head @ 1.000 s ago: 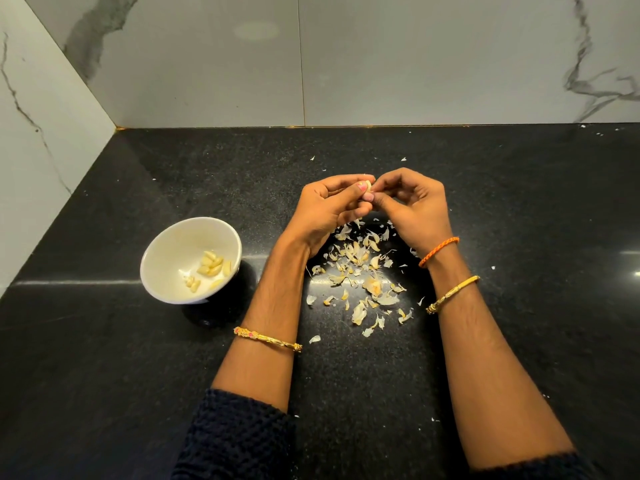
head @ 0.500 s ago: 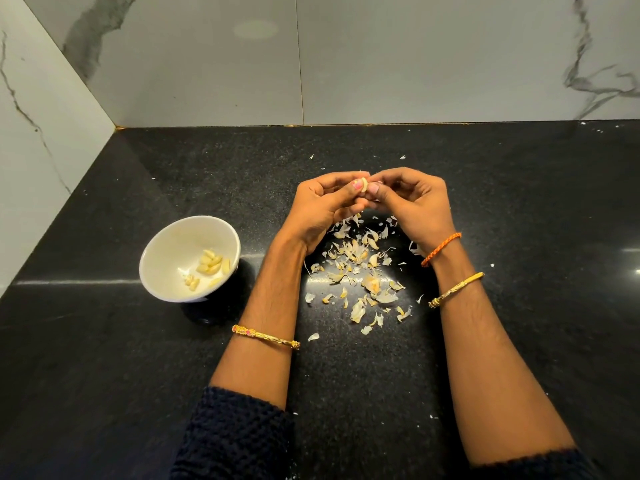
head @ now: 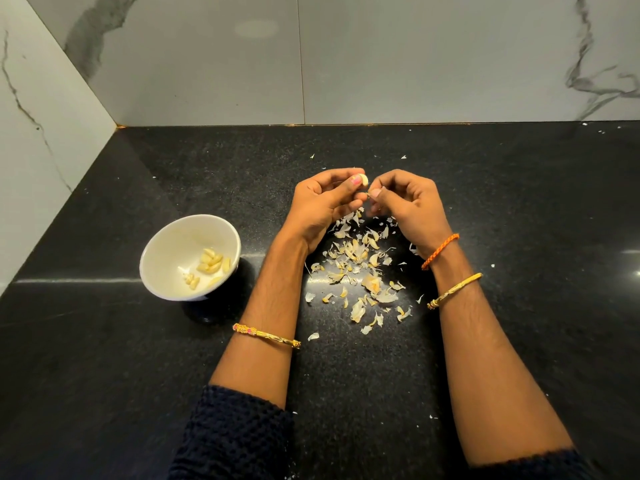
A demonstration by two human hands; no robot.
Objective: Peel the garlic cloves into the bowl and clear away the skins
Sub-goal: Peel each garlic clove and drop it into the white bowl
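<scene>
Both hands raised over a black speckled surface (head: 519, 209), just above the centre of the view. Left hand (head: 320, 204) curled, thumb and forefinger pinching a pale garlic clove (head: 363, 179) at its fingertips. Right hand (head: 405, 202) likewise curled, thumb and forefinger pressed together just at 4 o'clock of the clove and a little apart from it; possibly nipping a scrap of skin, though too small to tell for sure. Directly below the hands, toward 6 o'clock, a loose scatter of papery garlic skins (head: 360, 271) lying on the surface between the two forearms, thickest near the wrists and thinning toward the near edge. A few stray flecks farther out, at 12 o'clock of the hands and off toward 3 o'clock. At 8 o'clock of the hands, well apart from the pile, a white bowl (head: 173, 247) on a dark foot, tilted in the wide-angle view, holding a small cluster of peeled cloves (head: 209, 263) toward its right side. Gold bangle (head: 266, 336) on the left forearm; orange braided thread (head: 440, 251) and a second gold bangle (head: 453, 291) on the right wrist. Dark knitted sleeves (head: 235, 434) pushed up at the lower edge. Marbled grey wall tiles (head: 415, 64) behind and to the left.
</scene>
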